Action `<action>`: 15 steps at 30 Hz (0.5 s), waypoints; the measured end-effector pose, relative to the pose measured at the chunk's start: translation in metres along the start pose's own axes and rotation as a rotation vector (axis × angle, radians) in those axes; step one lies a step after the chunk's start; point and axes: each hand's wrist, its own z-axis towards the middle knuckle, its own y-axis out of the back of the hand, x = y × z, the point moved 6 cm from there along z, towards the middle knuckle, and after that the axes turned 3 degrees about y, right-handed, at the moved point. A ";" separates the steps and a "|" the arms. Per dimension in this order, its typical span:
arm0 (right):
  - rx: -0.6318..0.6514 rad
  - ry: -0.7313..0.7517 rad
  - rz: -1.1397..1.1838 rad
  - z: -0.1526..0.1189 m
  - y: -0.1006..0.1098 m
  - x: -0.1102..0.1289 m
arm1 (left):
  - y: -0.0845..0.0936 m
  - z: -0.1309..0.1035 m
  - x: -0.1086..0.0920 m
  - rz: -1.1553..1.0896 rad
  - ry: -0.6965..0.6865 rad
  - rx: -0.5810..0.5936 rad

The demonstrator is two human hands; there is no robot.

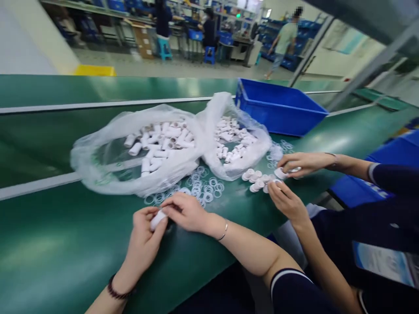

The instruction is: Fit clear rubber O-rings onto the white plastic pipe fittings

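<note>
A short white plastic tube (158, 220) is pinched in my left hand (141, 237), tilted over the green tabletop. My right hand (187, 212) has its fingers closed at the tube's upper end; whether a ring is between them is hidden. Just beyond my hands lie many loose clear rings (197, 187). Behind those, an open clear plastic bag (108, 183) holds a heap of white tubes (160, 140). A second open bag (225, 171) to its right holds smaller-looking white pieces (234, 137).
Beside me on the right, a co-worker's hands (290, 203) handle white pieces near a cluster of standing white tubes (257, 181). More clear rings (276, 152) lie beyond them. A blue bin (281, 109) stands at the back right. People and stools are across the aisle.
</note>
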 end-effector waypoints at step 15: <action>0.090 -0.224 0.340 -0.005 -0.005 -0.014 | -0.008 -0.022 -0.046 0.364 -0.622 0.125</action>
